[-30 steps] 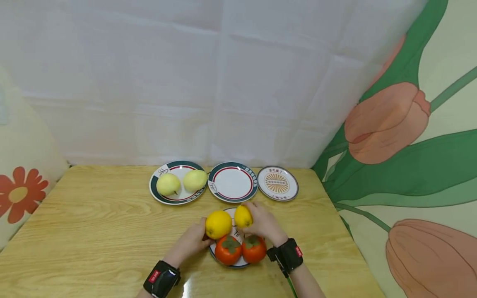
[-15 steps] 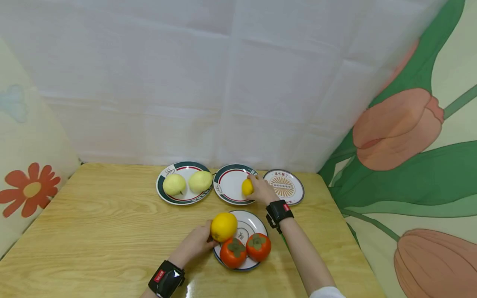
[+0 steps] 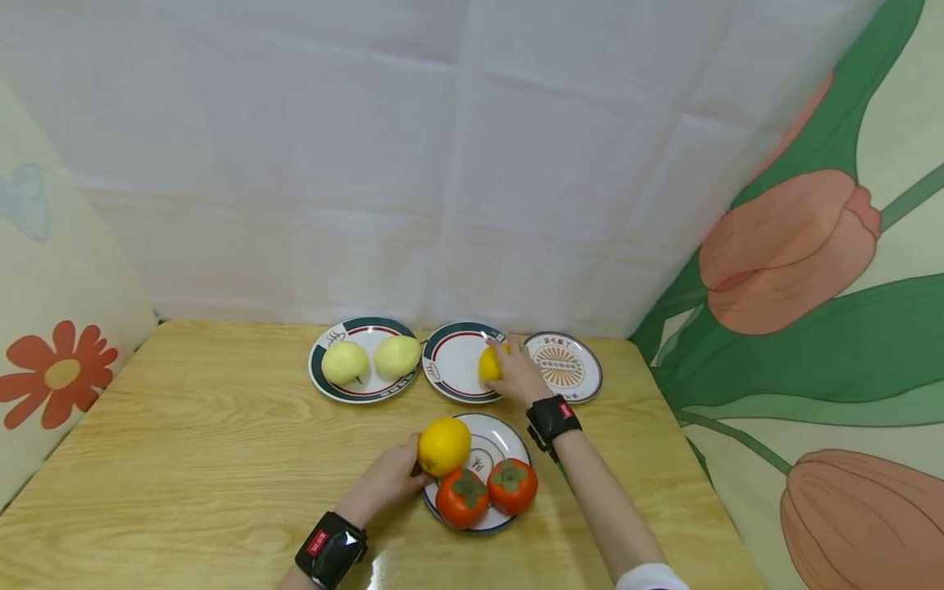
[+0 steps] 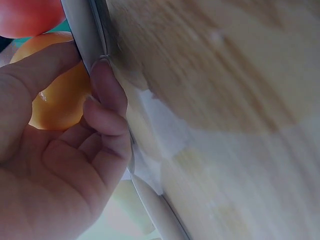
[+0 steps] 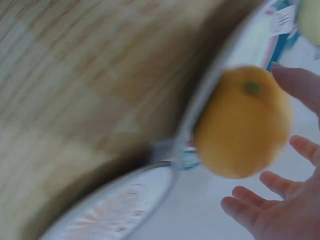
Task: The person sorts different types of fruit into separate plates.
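My left hand (image 3: 394,475) grips the rim of a white plate (image 3: 505,442) at the front, thumb above and fingertips under its edge (image 4: 85,32) in the left wrist view. On that plate sit a yellow-orange orange (image 3: 444,447), close by the thumb, and two red persimmons (image 3: 461,498) with green caps. Farther back, my right hand (image 3: 519,377) is over the right side of a green-rimmed plate (image 3: 453,369). A second orange (image 5: 242,122) lies on this plate; the right wrist view shows my fingers (image 5: 277,185) spread out beside it, with the thumb near its top.
A matching green-rimmed plate (image 3: 369,389) holding two pale yellow-green pears (image 3: 344,363) stands at the back left. To the right is a small plate (image 3: 583,381) with a sunburst pattern. A white cloth (image 3: 369,164) hangs behind the wooden table (image 3: 221,426).
My right hand has carried the second orange from the front plate back to the middle green-rimmed plate, and its fingers have spread off it. The left hand stays at the front plate's rim.
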The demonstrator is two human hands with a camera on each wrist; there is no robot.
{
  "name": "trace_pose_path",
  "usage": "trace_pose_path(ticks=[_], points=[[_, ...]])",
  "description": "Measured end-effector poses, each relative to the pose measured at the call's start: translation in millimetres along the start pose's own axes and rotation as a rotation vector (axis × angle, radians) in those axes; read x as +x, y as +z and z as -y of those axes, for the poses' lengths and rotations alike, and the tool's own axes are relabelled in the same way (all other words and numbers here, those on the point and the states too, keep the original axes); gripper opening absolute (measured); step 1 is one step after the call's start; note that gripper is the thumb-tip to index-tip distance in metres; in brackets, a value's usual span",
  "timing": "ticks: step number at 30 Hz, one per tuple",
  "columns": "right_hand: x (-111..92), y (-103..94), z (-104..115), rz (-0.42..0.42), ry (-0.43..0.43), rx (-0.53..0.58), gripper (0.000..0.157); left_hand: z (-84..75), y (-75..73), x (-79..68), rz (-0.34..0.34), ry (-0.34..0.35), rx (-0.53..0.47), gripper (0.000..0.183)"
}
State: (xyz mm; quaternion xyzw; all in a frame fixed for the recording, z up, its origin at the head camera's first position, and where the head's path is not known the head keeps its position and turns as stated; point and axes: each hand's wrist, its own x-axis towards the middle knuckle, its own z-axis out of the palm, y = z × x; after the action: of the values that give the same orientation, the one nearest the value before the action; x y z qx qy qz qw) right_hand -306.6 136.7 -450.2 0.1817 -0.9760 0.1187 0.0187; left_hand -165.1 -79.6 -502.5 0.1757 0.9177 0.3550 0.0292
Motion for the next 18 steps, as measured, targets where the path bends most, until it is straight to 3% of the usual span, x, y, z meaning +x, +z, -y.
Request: trace_pose_path(ticks=[5, 9, 13, 18], points=[[-22, -12.8, 33, 0.089, -0.179, -0.004, 0.063, -1.7, -2.2, -0.3, 0.01, -0.005, 0.0, 0.049], [-45, -12.1, 58, 0.213, -0.339, -0.02, 0.069, -2.3, -2.6, -0.2, 0.005, -0.01, 0.01, 0.049], [-63, -8.6, 71, 0.328, -0.421, -0.048, 0.071, -2.0, -2.0, 0.1, 0.01, -0.028, 0.028, 0.05], [-71, -5.8, 76, 0.353, -0.482, -0.117, 0.067, -2.1, -1.4, -0.7, 0.003, -0.021, 0.031, 0.05]])
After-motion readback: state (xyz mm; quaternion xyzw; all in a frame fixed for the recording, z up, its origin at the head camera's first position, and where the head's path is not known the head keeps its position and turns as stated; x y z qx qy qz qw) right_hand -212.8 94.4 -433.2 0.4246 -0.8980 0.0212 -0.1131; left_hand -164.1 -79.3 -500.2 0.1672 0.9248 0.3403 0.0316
